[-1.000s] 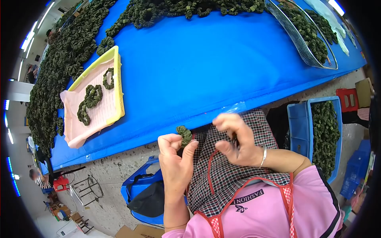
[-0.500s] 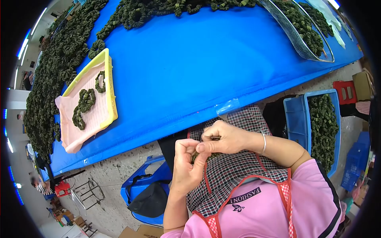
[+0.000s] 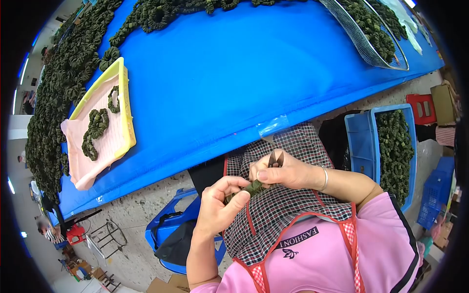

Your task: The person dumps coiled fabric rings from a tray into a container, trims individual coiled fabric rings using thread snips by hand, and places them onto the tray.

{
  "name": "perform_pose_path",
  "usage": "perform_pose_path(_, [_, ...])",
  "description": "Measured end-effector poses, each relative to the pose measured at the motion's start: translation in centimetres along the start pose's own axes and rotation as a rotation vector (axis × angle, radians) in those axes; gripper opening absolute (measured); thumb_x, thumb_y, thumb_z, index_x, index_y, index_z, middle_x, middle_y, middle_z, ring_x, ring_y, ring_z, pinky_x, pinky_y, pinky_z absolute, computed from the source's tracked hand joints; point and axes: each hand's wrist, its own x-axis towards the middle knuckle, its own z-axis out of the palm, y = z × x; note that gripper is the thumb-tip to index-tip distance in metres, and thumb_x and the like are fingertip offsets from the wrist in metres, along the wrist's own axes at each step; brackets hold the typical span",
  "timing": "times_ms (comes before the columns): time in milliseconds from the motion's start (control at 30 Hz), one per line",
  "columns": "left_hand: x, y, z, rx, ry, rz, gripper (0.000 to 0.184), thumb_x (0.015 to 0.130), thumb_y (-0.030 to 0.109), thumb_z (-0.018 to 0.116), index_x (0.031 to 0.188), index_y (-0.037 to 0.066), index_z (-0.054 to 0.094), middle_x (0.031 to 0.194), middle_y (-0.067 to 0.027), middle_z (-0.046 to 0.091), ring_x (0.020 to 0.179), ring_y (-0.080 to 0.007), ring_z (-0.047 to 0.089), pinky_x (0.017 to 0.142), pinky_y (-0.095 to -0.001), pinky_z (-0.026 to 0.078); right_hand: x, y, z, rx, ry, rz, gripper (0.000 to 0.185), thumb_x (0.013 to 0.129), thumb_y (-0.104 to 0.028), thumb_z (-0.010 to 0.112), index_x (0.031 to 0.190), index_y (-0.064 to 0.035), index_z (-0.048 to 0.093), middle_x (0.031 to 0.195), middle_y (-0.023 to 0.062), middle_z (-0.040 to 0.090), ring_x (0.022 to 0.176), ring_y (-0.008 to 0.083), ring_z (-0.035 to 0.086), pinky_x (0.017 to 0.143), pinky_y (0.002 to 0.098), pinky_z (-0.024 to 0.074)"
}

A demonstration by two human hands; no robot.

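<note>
A dark green scrunchie [image 3: 254, 187] is stretched between my two hands above the checked apron. My left hand [image 3: 220, 204] is closed, pinching one side of it between thumb and fingers. Small thread snips [image 3: 276, 159] are tucked in my right hand [image 3: 289, 172], their two pointed blades sticking up past the fingers and slightly apart. With its thumb and fingertips, my right hand also grips the scrunchie's other side. Part of the scrunchie is hidden behind the left fingers.
The blue-covered table [image 3: 205, 78] lies ahead. At its left are a yellow tray [image 3: 128, 112] with a pink cloth and scrunchies, and a large scrunchie pile [image 3: 53, 117]. A wire basket [image 3: 364, 51] holds more. A blue crate [image 3: 362, 141] of scrunchies stands at right, a blue stool [image 3: 185, 205] at left.
My hands have drawn slightly apart, so more of the scrunchie shows between them. The snips have turned from lying sideways to pointing up. The whole view has shifted a little.
</note>
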Motion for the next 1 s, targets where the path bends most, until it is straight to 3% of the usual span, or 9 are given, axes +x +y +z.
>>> perform_pose_path(33, [0.1, -0.2, 0.5, 0.05, 0.059, 0.056, 0.015, 0.078, 0.011, 0.064, 0.086, 0.001, 0.059, 0.059, 0.0028, 0.056, 0.051, -0.0014, 0.044, 0.046, -0.0177, 0.033, -0.1, -0.2, -0.1, -0.043, -0.02, 0.002, 0.038, 0.081, -0.029, 0.06, 0.056, -0.0043, 0.047, 0.062, 0.0035, 0.046, 0.061, 0.0118, 0.04, 0.055, 0.0258, 0.0332])
perform_pose_path(167, [-0.2, 0.1, 0.6, 0.129, 0.088, 0.125, 0.011, 0.078, 0.01, 0.064, 0.082, 0.001, 0.058, 0.057, 0.0011, 0.055, 0.05, -0.002, 0.044, 0.045, -0.0183, 0.033, 0.1, -0.2, 0.0, -0.248, -0.033, -0.189, 0.035, 0.081, -0.028, 0.061, 0.058, -0.0054, 0.048, 0.066, 0.0031, 0.051, 0.069, 0.0137, 0.044, 0.064, 0.0281, 0.0367])
perform_pose_path(467, [-0.7, -0.6, 0.5, 0.219, 0.149, 0.25, 0.01, 0.08, 0.008, 0.061, 0.086, 0.001, 0.057, 0.063, 0.0001, 0.055, 0.055, -0.0044, 0.047, 0.048, -0.0187, 0.035, 0.7, 0.0, -0.5, -0.435, -0.084, -0.412, 0.037, 0.079, -0.038, 0.061, 0.066, -0.0058, 0.049, 0.071, 0.0039, 0.052, 0.071, 0.015, 0.046, 0.067, 0.0296, 0.0378])
perform_pose_path(567, [-0.7, -1.0, 0.7, -0.041, 0.089, 0.167, 0.023, 0.081, 0.002, 0.057, 0.102, -0.001, 0.048, 0.082, -0.0054, 0.056, 0.068, -0.0082, 0.053, 0.06, -0.0199, 0.042, 0.6, 0.4, -0.5, -0.327, -0.022, -0.334, 0.038, 0.081, -0.04, 0.058, 0.067, -0.0056, 0.048, 0.073, 0.0037, 0.052, 0.071, 0.0137, 0.047, 0.065, 0.0277, 0.0382])
perform_pose_path(700, [-0.2, -1.4, 0.6, -0.146, 0.007, 0.196, 0.039, 0.08, -0.008, 0.049, 0.113, -0.001, 0.031, 0.109, -0.0124, 0.043, 0.09, -0.0174, 0.055, 0.078, -0.0267, 0.046, 0.3, 0.4, -0.7, -0.191, -0.024, -0.095, 0.036, 0.084, -0.039, 0.055, 0.079, -0.004, 0.048, 0.074, 0.002, 0.052, 0.069, 0.0082, 0.046, 0.061, 0.0229, 0.0389])
perform_pose_path(800, [-0.4, -1.4, 1.1, -0.098, 0.102, 0.214, 0.031, 0.08, -0.008, 0.049, 0.107, -0.001, 0.033, 0.107, -0.0125, 0.043, 0.09, -0.0183, 0.055, 0.076, -0.0261, 0.047, 0.1, -0.4, 0.2, -0.315, -0.035, 0.005, 0.034, 0.08, -0.033, 0.062, 0.087, -0.0025, 0.05, 0.068, 0.0023, 0.05, 0.064, 0.0065, 0.044, 0.055, 0.0227, 0.0369])
perform_pose_path(867, [-0.2, -1.3, 1.5, 0.171, 0.136, 0.298, 0.031, 0.079, -0.01, 0.051, 0.103, -0.001, 0.034, 0.104, -0.0128, 0.042, 0.086, -0.0184, 0.056, 0.074, -0.0252, 0.048, 0.3, -1.4, 1.0, -0.677, 0.004, -0.186, 0.029, 0.076, -0.024, 0.067, 0.087, -0.0013, 0.053, 0.065, 0.0051, 0.054, 0.063, 0.0102, 0.049, 0.057, 0.0265, 0.0402])
perform_pose_path(933, [-0.1, -1.3, 1.8, 0.366, 0.189, 0.388, 0.033, 0.077, -0.01, 0.053, 0.102, -0.001, 0.035, 0.102, -0.0126, 0.042, 0.083, -0.0177, 0.057, 0.073, -0.0246, 0.048, 0.4, -1.7, 0.4, -0.818, -0.04, -0.071, 0.032, 0.074, -0.025, 0.068, 0.089, -0.0007, 0.055, 0.07, 0.0053, 0.056, 0.066, 0.0118, 0.052, 0.059, 0.0266, 0.0415])
perform_pose_path(1000, [-0.6, -1.4, 1.4, 0.177, 0.166, 0.303, 0.038, 0.073, -0.013, 0.056, 0.099, 0.001, 0.033, 0.098, -0.0096, 0.039, 0.084, -0.0137, 0.052, 0.075, -0.0254, 0.046, 0.1, -1.1, 0.0, -0.54, -0.052, -0.003, 0.031, 0.074, -0.025, 0.068, 0.089, -0.0002, 0.055, 0.071, 0.0053, 0.057, 0.067, 0.0124, 0.052, 0.059, 0.027, 0.0416])
